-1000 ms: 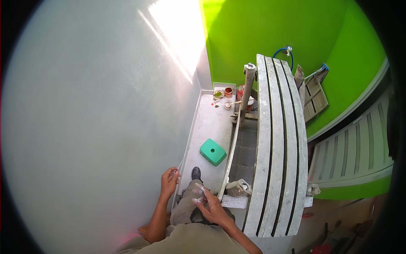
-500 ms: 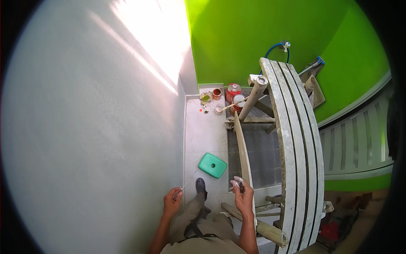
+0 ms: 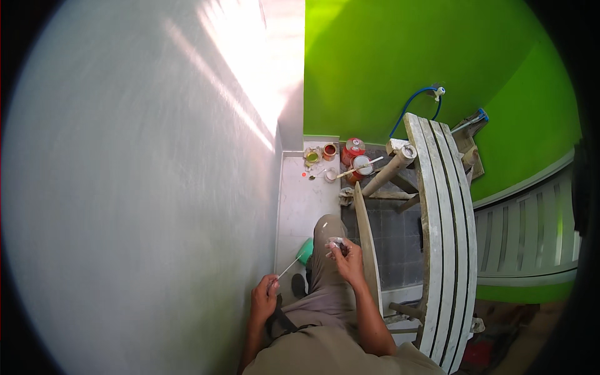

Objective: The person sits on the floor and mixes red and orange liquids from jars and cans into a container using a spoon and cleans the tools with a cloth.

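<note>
My left hand (image 3: 264, 297), low beside the grey wall, is closed round the end of a thin pale stick (image 3: 289, 267), which slants up and to the right. Too little of the stick shows to tell its kind. Over my raised right leg, my right hand (image 3: 347, 260) is closed, its fingers curled round something small and dark with whitish patches, mostly hidden. Behind my leg a green plastic stool (image 3: 305, 251) shows only in part on the white tiled floor.
A slatted, paint-marked bench (image 3: 445, 244) and a wooden plank (image 3: 367, 240) stand along my right. Ahead, a red paint can (image 3: 354, 147), an open cup of red paint (image 3: 329, 150) and a green one (image 3: 312, 157) sit near the green wall (image 3: 375, 62).
My leg has lifted forward and now covers much of the stool. My right hand has moved up and left, and my left hand slightly right. The view has shifted.
</note>
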The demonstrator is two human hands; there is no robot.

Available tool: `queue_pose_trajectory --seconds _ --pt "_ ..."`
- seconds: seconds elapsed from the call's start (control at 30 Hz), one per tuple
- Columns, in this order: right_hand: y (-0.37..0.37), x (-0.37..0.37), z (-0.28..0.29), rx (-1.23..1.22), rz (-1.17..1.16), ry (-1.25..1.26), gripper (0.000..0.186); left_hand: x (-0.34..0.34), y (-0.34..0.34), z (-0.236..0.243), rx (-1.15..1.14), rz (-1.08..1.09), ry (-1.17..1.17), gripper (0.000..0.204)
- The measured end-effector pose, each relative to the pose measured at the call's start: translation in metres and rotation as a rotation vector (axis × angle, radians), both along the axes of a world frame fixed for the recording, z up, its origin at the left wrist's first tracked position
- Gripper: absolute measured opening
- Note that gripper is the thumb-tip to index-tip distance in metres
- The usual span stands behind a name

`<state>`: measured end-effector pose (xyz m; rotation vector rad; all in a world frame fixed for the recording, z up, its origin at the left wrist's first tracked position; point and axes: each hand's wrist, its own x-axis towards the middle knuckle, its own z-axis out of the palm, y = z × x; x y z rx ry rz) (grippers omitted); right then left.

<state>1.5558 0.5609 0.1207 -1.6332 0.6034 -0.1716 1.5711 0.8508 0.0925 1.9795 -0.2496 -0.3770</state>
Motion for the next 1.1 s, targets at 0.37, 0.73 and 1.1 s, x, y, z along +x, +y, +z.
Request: queue_pose_trajectory --seconds 0.37,0.73,1.1 --pt "-0.156 0.244 -0.09 0.029 -0.075 -0.137 0.023 0.184 -0.119 -0.055 0.12 0.008 0.004 0.018" --pt "-0.33 0.404 -0.402 -0.185 -0.433 0.23 0.02 0.387 -0.329 -0.156 0.346 -0.028 0.095 0.018" --pt "-0.363 0.447 -0.502 0.07 -0.474 0.137 0.022 0.626 -0.508 -0.429 0.342 -0.391 -0.271 0.015"
